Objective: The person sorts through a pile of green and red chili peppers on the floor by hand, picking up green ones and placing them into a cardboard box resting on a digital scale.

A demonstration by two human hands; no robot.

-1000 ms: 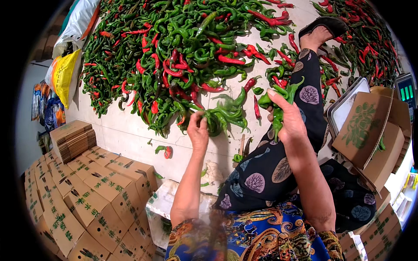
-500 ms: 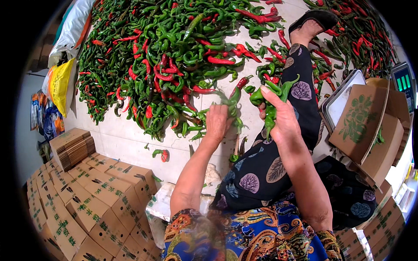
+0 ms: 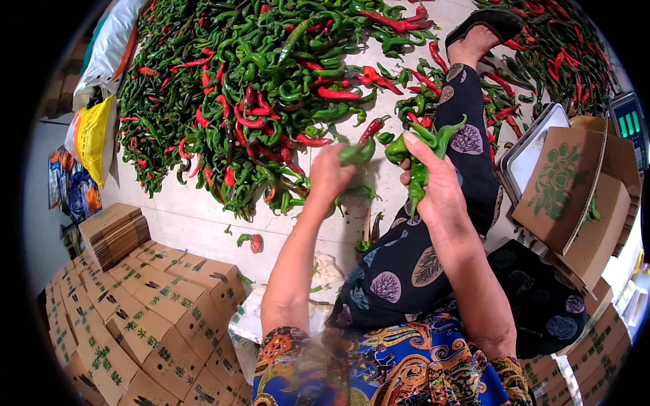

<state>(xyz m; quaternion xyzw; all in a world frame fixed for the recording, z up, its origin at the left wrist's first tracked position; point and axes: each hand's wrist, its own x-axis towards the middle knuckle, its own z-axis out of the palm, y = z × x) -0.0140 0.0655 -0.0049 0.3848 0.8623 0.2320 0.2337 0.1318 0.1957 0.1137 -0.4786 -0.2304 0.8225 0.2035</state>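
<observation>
My left hand (image 3: 330, 174) is closed on a green pepper (image 3: 357, 155), raised over the near edge of a big heap; motion blurs hand and pepper. Several green peppers (image 3: 421, 157) are bunched in my right hand (image 3: 438, 186), the thumb pressed over them, beside my outstretched leg. Left of my hands the heap of green peppers (image 3: 271, 74) spreads over the pale floor, with red ones mixed in. A dark red pepper (image 3: 374, 128) lies just beyond my left hand.
Stacked cardboard boxes (image 3: 159, 304) stand at the left, topped by flattened cartons (image 3: 115, 233). At the right an open carton (image 3: 562, 176) rests by a scale with a lit display (image 3: 628, 126). Another pepper heap (image 3: 565, 54) lies far right. My leg (image 3: 464, 115) stretches between the heaps.
My left hand has risen slightly from the heap's edge, and a green pepper now sticks out of it. The right hand with its bunch has hardly moved.
</observation>
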